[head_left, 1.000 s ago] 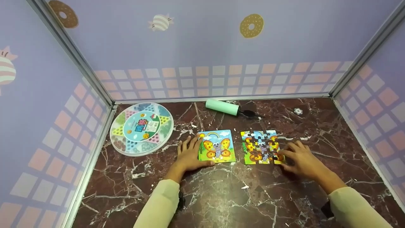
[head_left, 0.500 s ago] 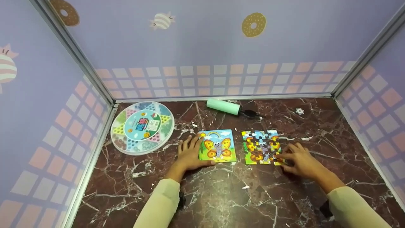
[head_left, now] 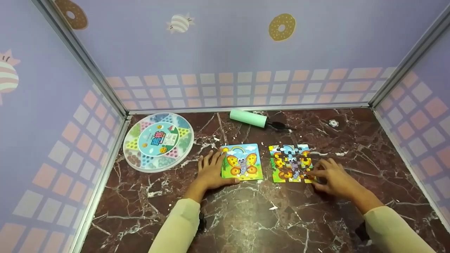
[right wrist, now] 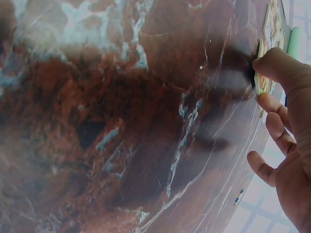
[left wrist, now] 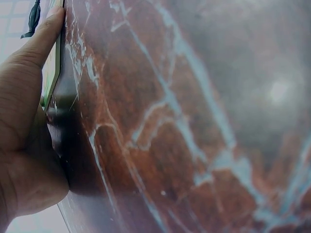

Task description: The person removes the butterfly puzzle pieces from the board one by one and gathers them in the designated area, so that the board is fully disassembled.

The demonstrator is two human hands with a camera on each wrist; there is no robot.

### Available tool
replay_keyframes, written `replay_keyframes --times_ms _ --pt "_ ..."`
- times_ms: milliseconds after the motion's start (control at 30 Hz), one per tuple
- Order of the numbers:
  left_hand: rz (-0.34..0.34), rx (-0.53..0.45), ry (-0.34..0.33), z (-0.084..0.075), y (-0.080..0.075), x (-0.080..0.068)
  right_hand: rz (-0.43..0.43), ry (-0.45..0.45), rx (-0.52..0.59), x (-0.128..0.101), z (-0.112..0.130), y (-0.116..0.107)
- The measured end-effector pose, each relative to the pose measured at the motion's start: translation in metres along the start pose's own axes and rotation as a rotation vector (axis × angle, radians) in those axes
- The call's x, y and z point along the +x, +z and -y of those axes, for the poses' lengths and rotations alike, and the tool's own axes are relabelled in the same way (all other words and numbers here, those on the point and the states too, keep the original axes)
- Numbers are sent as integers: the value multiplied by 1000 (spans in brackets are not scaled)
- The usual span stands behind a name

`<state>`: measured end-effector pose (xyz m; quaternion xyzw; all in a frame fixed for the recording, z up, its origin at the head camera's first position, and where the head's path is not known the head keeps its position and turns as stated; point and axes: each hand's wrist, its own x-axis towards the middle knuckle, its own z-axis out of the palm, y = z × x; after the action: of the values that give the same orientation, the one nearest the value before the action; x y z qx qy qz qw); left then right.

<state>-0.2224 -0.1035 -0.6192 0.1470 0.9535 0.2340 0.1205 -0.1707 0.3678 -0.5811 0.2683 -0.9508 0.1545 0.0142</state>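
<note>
In the head view my left hand (head_left: 211,174) lies with spread fingers over the left edge of a square butterfly picture board (head_left: 242,162), its thumb along the near edge. To the right sits a jigsaw puzzle (head_left: 289,163) with the same butterfly, its pieces set in rows with dark gaps between some of them. My right hand (head_left: 332,177) pinches a puzzle piece (head_left: 310,177) at the near right corner, between index finger and thumb; the fingers partly hide it. In the right wrist view the thumb and index finger meet the puzzle's edge (right wrist: 262,85), other fingers loosely bent.
A round Chinese checkers set (head_left: 158,142) lies at the left of the marble-patterned table (head_left: 246,218). Behind the boards is a mint-green hand pump (head_left: 248,118) with a black nozzle. A small round chip (head_left: 333,123) lies back right. Lilac walls (head_left: 225,52) enclose the table.
My right index finger has slid slightly left over the corner of the puzzle, with the thumb staying by the near edge. The left hand and the picture board have stayed put.
</note>
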Motion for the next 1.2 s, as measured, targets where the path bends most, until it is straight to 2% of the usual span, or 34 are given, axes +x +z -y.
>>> replay_keyframes --times_ms 900,1200 --pt "-18 -8 20 0 0 -1 -46 -48 -7 -3 0 5" --pt "-18 -12 3 2 2 0 -121 -136 -28 -3 -3 6"
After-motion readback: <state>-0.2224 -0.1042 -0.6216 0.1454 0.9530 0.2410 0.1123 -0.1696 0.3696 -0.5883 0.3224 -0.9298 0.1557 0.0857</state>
